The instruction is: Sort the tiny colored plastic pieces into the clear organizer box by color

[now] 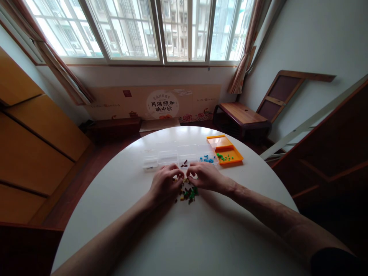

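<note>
White round table [201, 237], window behind. Heap of small mixed-colour pieces [188, 193]: on table, directly under both hands. Left hand [165, 184] and right hand [204, 175]: fingertips pinched together over heap, apparently on one tiny piece, too small to identify. Clear compartment box [172, 155] just beyond; orange tray [228, 151] at its right.

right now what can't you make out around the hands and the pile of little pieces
Head view only:
- What the left hand and right hand pinch: fingertips hide it.
- Small pieces: too small to tell shapes.
- Clear compartment box: dark bits inside too tiny to identify.
</note>
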Available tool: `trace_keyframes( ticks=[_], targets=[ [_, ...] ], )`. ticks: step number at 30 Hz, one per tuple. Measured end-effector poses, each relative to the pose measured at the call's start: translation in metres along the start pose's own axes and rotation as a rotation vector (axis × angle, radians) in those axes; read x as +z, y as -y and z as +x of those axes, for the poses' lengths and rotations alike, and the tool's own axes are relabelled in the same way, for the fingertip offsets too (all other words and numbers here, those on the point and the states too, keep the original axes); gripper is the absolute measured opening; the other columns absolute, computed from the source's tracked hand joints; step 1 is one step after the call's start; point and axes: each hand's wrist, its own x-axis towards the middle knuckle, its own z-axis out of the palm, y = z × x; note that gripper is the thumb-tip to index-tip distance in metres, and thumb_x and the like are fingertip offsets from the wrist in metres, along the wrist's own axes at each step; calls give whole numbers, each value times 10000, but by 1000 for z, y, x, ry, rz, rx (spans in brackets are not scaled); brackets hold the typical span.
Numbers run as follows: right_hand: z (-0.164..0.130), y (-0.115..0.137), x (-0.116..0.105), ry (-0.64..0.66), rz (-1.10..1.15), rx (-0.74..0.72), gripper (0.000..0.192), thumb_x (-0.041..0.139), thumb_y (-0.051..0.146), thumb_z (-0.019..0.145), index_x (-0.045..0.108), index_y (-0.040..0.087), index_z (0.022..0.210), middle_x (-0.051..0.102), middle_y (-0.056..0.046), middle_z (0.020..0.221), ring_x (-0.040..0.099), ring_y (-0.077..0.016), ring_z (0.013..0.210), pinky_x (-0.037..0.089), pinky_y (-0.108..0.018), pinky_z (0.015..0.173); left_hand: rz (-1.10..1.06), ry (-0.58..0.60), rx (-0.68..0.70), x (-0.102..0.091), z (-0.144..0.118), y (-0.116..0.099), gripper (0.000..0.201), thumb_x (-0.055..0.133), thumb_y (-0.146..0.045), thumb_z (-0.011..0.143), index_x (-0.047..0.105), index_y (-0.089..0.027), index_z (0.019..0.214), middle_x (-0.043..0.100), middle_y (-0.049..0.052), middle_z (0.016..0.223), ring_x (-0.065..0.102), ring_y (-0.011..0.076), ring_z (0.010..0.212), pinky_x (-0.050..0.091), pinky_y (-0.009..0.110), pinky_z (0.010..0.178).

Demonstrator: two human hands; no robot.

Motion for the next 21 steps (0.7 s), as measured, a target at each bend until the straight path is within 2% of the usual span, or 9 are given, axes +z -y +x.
trace_keyframes(
  ticks=[5,10,21],
  targets=[
    [5,5,-3,67,9,65,125,748,201,891,832,241,975,809,-30,965,722,-186,814,421,-267,697,-9,-7,4,0,0,1,92,751,-181,930,791,-248,882,763,-7,941,702,182,861,476,340,906],
    [4,11,-5,56,-10,98,90,741,227,892,826,238,921,801,-21,902,709,-181,783,381,-273,673,-8,-2,5,0,-1,1,99,739,-191,943,792,-248,881,765,-4,944,706,183,862,475,345,901],
    [2,11,-8,101,-57,72,125,712,238,950,832,237,982,810,-40,981,721,-187,814,408,-280,705,3,9,-8,1,-2,3,99,730,-193,939,781,-259,886,759,0,962,705,195,898,475,347,924]
  ],
)
